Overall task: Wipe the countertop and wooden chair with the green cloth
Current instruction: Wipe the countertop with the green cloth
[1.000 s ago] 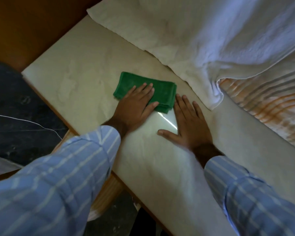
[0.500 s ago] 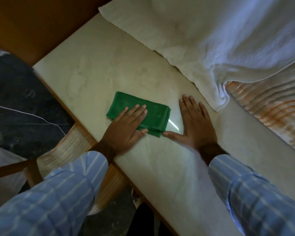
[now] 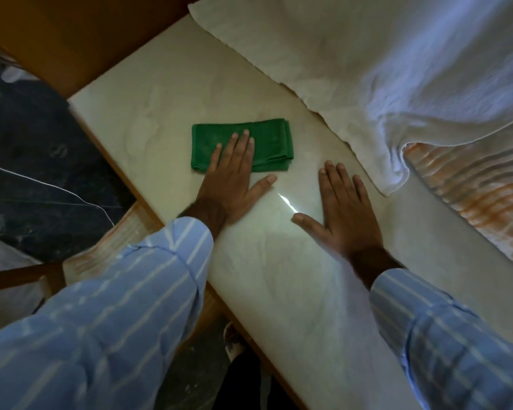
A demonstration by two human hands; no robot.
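Bottom of frame: two forearms in blue striped sleeves (image 3: 107, 315) reach up-frame, one from lower left, one from lower right. Btwn them at bottom centre, dark floor (image 3: 196, 377) and a blurred bit of a shoe, can't tell more. Pale stone countertop (image 3: 279, 276) runs diagonally from lower right to upper left of frame, w/ a wood edge along its left side. Right hand (image 3: 347, 211) lies flat, palm down on bare countertop right of centre, fingers straight and close together, thumb out to the left; grips nothing. A bright glint on the surface sits btwn the two thumbs. Left hand (image 3: 234, 179) is centre frame, flat & open, palm down; fingers (image 3: 245, 143) rest on top of the green cloth (image 3: 267, 140), thumb out on the bare stone just beside it. Pressing down, not pinching or grasping it. Green cloth is folded into a rectangle, lying flat on countertop just above centre, apart from the right hand. Left of frame below the counter edge: dark speckled floor w/ a thin white cord (image 3: 42, 182) across it, plus a pale woven surface (image 3: 101, 253) at lower left. Far side, upper right: white towel (image 3: 353, 69) spread over the counter, its edge near the cloth but not touching. Orange striped fabric (image 3: 471, 184) under it at right. Upper left corner: brown wood panel (image 3: 71, 31).
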